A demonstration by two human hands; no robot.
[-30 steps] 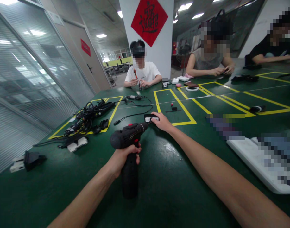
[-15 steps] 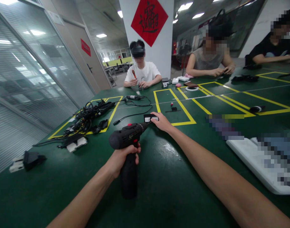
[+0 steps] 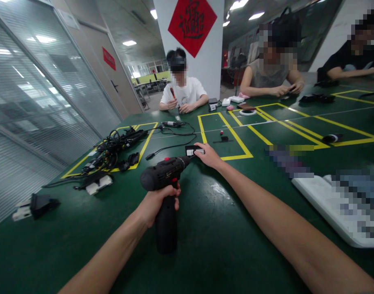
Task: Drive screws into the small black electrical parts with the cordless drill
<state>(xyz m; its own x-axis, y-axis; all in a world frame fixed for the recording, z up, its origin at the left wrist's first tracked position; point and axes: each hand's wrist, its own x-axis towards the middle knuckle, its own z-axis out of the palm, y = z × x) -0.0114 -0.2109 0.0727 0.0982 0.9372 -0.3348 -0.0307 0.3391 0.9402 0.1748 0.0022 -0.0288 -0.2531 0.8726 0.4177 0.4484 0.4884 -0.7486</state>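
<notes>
My left hand [image 3: 158,204] is wrapped round the grip of a black cordless drill [image 3: 164,179] with red buttons. The drill's nose points at a small black-and-white block [image 3: 191,151] on the green table [image 3: 205,228]. My right hand [image 3: 209,155] reaches forward and holds that block down against the table, fingers closed on its right end. The drill tip touches or nearly touches the block's left side.
A tangle of black cables and adapters [image 3: 116,149] lies at the left inside yellow tape lines. A black-and-white plug [image 3: 34,206] sits at the far left. A white board [image 3: 337,208] lies at the right. Three people sit at the far side, working with their hands.
The drill has drifted slightly left and up; my right hand stays on the block. The view has tilted a little.
</notes>
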